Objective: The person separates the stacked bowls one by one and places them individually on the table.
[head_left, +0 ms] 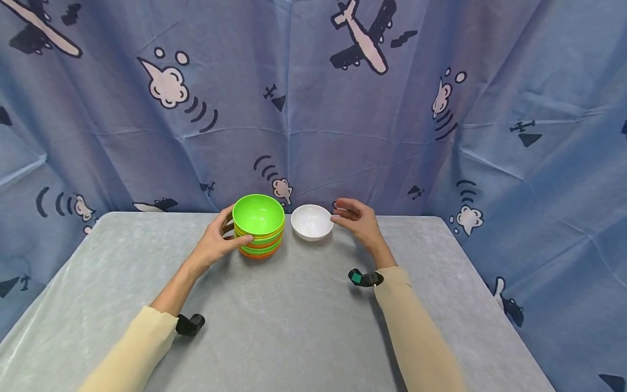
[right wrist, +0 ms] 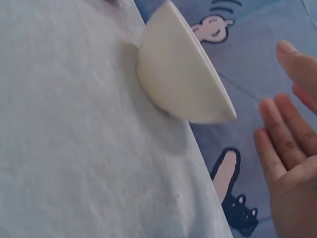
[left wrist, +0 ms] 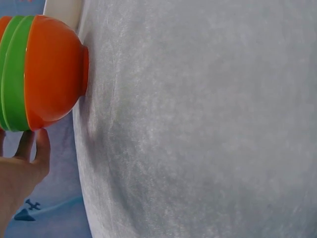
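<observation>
A stack of several green, yellow and orange bowls (head_left: 258, 215) is upright near the table's back edge, a bright green one on top. My left hand (head_left: 215, 239) grips its left side, thumb across the front and fingers round the back. In the left wrist view, the lowest orange bowl (left wrist: 54, 72) has its foot at or very near the tabletop. Just right of the stack sits a white bowl (head_left: 312, 222), facing up. Beside its right rim is my right hand (head_left: 360, 223), fingers loosely extended; the right wrist view shows a gap between this hand (right wrist: 297, 163) and the bowl.
A pale grey cloth covers the table (head_left: 294, 316). Directly behind its back edge hangs a blue curtain (head_left: 313, 109) printed with planes and clouds. Black wrist devices sit on the left wrist (head_left: 190, 325) and right wrist (head_left: 366, 278).
</observation>
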`<state>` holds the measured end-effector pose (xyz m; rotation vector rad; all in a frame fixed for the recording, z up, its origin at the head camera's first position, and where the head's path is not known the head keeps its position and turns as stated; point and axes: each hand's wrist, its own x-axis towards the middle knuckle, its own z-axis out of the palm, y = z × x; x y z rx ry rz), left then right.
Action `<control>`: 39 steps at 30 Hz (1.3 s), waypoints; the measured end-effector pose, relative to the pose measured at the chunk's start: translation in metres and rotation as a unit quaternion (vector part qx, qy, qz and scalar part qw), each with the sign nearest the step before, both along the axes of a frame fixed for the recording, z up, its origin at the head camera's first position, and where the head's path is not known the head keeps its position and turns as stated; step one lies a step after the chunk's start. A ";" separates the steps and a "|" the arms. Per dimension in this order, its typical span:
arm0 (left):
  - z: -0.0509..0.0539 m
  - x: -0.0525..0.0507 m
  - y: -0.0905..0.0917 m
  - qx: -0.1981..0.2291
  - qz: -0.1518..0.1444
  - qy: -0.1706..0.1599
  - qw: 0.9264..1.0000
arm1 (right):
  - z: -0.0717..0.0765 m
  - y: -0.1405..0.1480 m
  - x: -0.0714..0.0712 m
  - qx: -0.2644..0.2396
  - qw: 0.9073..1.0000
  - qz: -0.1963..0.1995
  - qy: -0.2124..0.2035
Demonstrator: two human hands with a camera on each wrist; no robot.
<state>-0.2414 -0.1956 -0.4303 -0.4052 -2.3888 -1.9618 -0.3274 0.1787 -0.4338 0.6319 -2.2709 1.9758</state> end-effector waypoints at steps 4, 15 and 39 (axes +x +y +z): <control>0.000 0.000 0.001 0.001 0.001 0.004 1.000 | 0.002 -0.008 0.005 -0.010 1.000 -0.003 0.023; -0.003 0.002 0.005 0.007 0.000 0.017 1.000 | 0.004 -0.028 0.009 -0.036 0.998 0.035 0.027; -0.004 0.001 0.002 0.006 0.005 0.024 1.000 | 0.015 -0.094 0.020 -0.027 0.985 0.173 0.004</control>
